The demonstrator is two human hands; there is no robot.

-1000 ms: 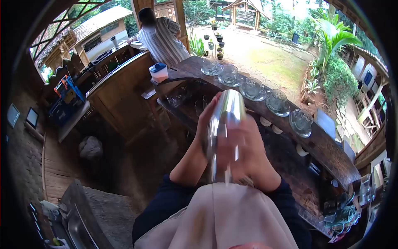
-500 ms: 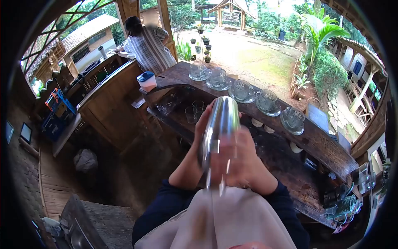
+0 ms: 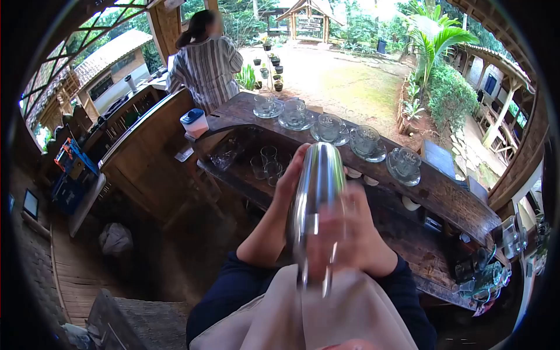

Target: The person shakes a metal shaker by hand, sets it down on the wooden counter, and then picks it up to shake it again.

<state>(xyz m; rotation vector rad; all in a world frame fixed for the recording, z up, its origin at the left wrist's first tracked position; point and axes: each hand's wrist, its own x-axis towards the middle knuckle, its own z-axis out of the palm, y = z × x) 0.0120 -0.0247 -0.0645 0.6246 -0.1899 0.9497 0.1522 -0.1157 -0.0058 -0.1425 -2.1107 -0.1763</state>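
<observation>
A shiny metal cocktail shaker [image 3: 318, 181] is held tilted in front of my chest, its lower end smeared by motion. My left hand [image 3: 293, 170] is wrapped round its left side, mostly hidden behind the metal. Across the lower part of the shaker lies my right hand [image 3: 344, 227], fingers closed on it and blurred. Just beyond, on the curved wooden counter [image 3: 461, 207], stands a row of several glass cups on saucers, among them a middle cup [image 3: 329, 128].
Drinking glasses [image 3: 268, 163] stand on the shelf under the counter. A blue-lidded plastic tub [image 3: 194, 122] sits at its left end. Another person [image 3: 207, 70] in a striped shirt stands beyond. More glassware [image 3: 490, 280] lies at the right, and a pale bag [image 3: 115, 239] on the floor.
Both hands still grip the shaker, which sits slightly lower and farther right. The view has shifted a little. The other person, bent over before, now stands more upright.
</observation>
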